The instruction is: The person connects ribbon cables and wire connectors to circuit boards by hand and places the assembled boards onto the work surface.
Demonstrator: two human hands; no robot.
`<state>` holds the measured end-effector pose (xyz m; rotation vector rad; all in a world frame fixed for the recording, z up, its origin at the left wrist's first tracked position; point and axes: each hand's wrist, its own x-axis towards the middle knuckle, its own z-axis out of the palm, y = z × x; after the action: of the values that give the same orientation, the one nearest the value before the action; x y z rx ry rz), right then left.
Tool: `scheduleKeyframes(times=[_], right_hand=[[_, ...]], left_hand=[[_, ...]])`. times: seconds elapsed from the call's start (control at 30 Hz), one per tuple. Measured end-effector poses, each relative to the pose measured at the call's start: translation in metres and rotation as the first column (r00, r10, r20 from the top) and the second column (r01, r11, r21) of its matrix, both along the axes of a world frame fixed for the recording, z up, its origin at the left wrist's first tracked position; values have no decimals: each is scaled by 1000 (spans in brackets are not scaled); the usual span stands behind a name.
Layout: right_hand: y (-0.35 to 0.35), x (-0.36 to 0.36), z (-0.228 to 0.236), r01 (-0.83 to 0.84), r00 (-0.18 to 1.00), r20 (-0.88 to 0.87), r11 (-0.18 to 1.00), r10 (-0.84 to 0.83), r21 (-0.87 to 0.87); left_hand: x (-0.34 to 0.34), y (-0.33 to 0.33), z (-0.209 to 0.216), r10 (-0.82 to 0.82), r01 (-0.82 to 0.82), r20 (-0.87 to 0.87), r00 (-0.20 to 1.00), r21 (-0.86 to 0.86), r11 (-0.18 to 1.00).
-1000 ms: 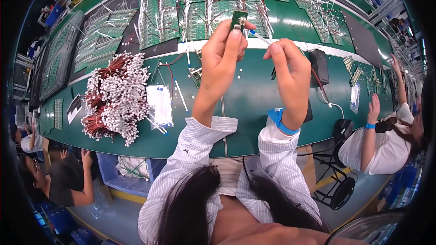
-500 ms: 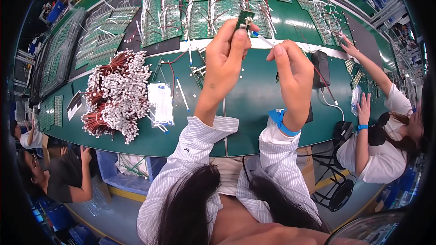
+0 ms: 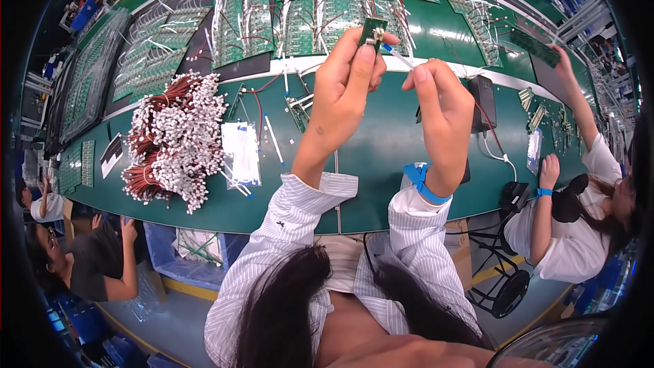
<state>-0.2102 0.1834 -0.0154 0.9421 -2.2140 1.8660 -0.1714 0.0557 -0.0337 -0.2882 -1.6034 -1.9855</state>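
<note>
Left hand (image 3: 340, 95) pinches a rectangular green board (image 3: 372, 25); right hand (image 3: 443, 102) grips a slim white strip (image 3: 400, 58) (blue-tipped).

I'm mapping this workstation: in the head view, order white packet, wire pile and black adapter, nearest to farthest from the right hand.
1. Black adapter: just right of the right hand.
2. White packet: off to its left.
3. Wire pile: farther left, past the packet.

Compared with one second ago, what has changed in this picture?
The left hand, with its small green board, moved slightly right; so did the right hand with its white strip. A co-worker's hand at far right now holds a green panel. Both grips and the cable pile stayed unchanged.
</note>
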Motion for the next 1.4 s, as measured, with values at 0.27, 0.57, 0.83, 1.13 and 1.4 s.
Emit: scheduleKeyframes(times=[0.27,0.57,0.83,1.13,1.4], right_hand=[[-2,8,7,19,998,-54,1000,-18,20],[-1,13,5,106,993,-60,994,-106,-1],[5,10,7,109,988,-106,994,-109,-6],[4,15,8,118,986,-113,993,-120,-22],[8,20,3,116,983,-143,993,-119,-30]], left_hand=[[5,-5,5,171,-174,-37,985,-128,976],[20,-6,15,221,-194,192,956,-151,969],[-1,-7,1,547,-663,-380,746,-341,667],[3,-9,4,576,-675,-353,738,-374,636],[14,-5,8,497,-515,-137,857,-191,836]])
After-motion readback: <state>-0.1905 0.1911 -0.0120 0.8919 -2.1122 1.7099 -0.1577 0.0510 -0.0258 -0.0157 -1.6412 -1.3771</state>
